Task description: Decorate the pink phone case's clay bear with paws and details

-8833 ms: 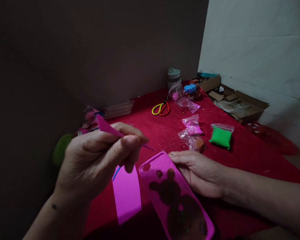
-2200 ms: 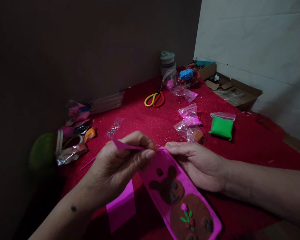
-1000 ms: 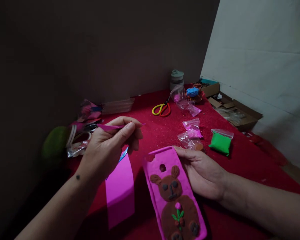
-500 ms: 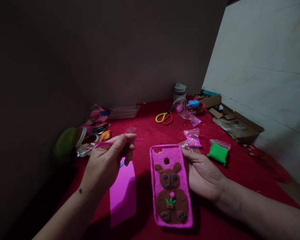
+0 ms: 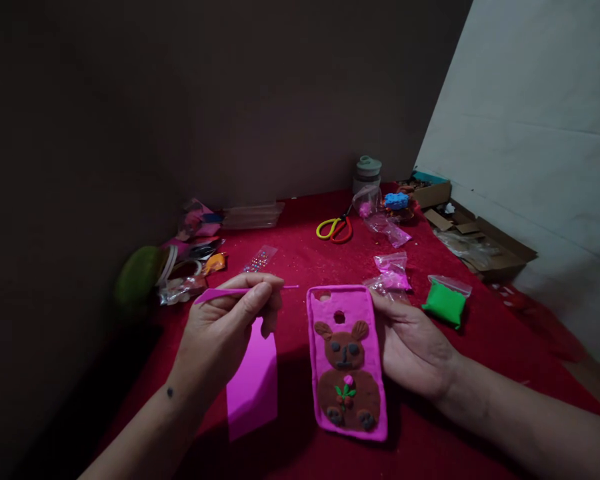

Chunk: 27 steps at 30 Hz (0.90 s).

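Note:
Between the thumb and fingers of my left hand (image 5: 235,313) is a thin pink modelling tool (image 5: 225,292), its fine tip pointing right. My right hand (image 5: 417,340) grips the right edge of a phone case (image 5: 317,393), its fingers mostly hidden behind. Pink clay covers the case, with a raised rim and a hole near the top. On it lies a brown clay bear (image 5: 347,350) with grey eyes, nose and paws, and a pink flower with green leaves on its belly. The tool tip is apart from the case. Below my left hand lies a flat pink sheet (image 5: 253,400).
Yellow-and-red-handled scissors (image 5: 335,229) lie behind the case. To the right are a green clay packet (image 5: 446,301) and pink clay bags (image 5: 393,272). A lidded bottle (image 5: 367,175) and cardboard boxes (image 5: 495,250) stand farther back. Clay packets, including orange (image 5: 215,263), crowd the left.
The whole view has shifted a little, so most things sit slightly farther right. A small sheet of beads shows more clearly behind my left hand. Both hands keep their holds.

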{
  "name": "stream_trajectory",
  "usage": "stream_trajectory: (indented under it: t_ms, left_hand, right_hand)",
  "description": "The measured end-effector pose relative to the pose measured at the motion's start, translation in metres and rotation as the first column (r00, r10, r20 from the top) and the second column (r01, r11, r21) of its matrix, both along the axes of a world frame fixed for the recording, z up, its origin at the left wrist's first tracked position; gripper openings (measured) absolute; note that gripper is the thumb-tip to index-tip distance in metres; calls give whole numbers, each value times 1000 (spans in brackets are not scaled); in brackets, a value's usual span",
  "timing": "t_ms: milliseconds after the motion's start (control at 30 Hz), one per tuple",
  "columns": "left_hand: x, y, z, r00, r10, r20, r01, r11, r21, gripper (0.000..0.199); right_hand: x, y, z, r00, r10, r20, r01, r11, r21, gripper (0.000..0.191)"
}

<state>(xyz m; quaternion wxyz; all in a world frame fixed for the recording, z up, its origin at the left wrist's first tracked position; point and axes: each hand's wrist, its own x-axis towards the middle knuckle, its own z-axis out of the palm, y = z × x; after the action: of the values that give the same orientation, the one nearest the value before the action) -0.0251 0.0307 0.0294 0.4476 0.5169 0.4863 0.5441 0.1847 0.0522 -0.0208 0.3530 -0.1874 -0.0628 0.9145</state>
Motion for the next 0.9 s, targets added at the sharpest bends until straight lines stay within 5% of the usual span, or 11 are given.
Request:
stream_trajectory:
  t_ms: [200, 533, 900]
  left_hand:
    - [-3, 2, 1, 998, 49, 35, -50, 999, 17, 12]
    - [-4, 10, -5, 999, 40, -1, -40, 999, -25, 15]
    - [0, 7, -9, 1000, 1, -14, -1, 1000, -4, 15]
  right_hand:
    - [2, 5, 7, 983, -90, 158, 94, 995, -20, 45]
    - [15, 19, 19, 958, -224, 181, 194, 966, 170, 35]
    - [18, 21, 25, 951, -268, 155, 237, 952, 194, 38]
